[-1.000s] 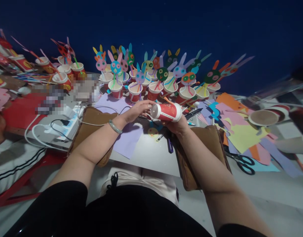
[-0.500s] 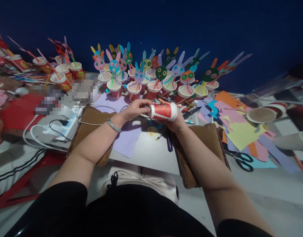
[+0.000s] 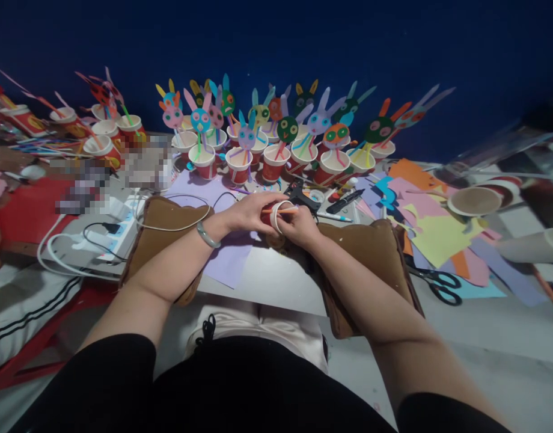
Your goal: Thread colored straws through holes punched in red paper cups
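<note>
Over the middle of the desk, my left hand is closed around a red paper cup with a white rim. The cup lies tilted, and its rim faces toward my right hand. My right hand is closed at the rim, its fingers pinching an orange straw that runs across the cup's mouth. My fingers hide much of the cup. Just behind my hands lies a black glue gun. Lilac paper and a white sheet are underneath.
Several red cups with paper rabbit heads on straws line the back. At right are paper scraps, black scissors and stacked cups. Brown cushions flank my forearms. A power strip with cables sits left.
The cup has turned from lying sideways so its mouth shows, and moved slightly left. My left hand has gone from fingertips at its end to around it; my right hand has shifted to the rim and straw.
</note>
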Demonstrator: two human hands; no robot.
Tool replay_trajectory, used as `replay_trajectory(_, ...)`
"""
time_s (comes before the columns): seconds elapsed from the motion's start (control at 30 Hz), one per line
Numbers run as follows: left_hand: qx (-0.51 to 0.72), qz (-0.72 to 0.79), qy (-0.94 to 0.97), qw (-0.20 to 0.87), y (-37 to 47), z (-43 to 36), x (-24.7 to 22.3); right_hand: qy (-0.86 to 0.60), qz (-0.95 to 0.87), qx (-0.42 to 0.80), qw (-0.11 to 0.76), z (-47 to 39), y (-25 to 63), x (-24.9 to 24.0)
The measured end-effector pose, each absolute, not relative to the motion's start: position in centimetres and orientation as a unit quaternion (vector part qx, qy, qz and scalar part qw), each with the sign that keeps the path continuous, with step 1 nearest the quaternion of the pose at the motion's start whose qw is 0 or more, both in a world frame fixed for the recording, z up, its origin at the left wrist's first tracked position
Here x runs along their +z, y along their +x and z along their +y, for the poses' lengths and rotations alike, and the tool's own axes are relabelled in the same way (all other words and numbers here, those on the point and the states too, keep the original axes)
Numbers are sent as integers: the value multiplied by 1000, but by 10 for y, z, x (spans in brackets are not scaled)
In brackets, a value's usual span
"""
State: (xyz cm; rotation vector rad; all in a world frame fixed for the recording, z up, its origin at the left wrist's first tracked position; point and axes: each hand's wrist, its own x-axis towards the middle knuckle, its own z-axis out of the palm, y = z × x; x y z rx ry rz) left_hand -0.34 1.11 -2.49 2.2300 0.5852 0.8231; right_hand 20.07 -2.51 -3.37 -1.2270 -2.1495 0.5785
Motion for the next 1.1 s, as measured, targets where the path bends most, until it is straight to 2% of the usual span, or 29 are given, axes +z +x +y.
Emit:
replay_trajectory(0.13,322,216,858,338,-1,11,-26,-477,-791,226,308,-24,200,-33)
replay_trajectory(0.33,357,242,816,385,-1,11,-26,-438,-770,250,391,-26,200,-32)
replay_trajectory(0.6,416,264,741,457,0,18,-29,-409,-746,145,505,-29,204,-34)
replay_trajectory(0.73,457,291,689,481,0,19,-26,-382,-724,138,557,-28,204,-36)
replay_trajectory(0.93,464,268,666,519,4,19,-30,-429,-716,212,509,-25,203,-45)
replay_trajectory(1.1,424,248,701,517,4,19,-33,-409,-758,177,477,-20,206,-46)
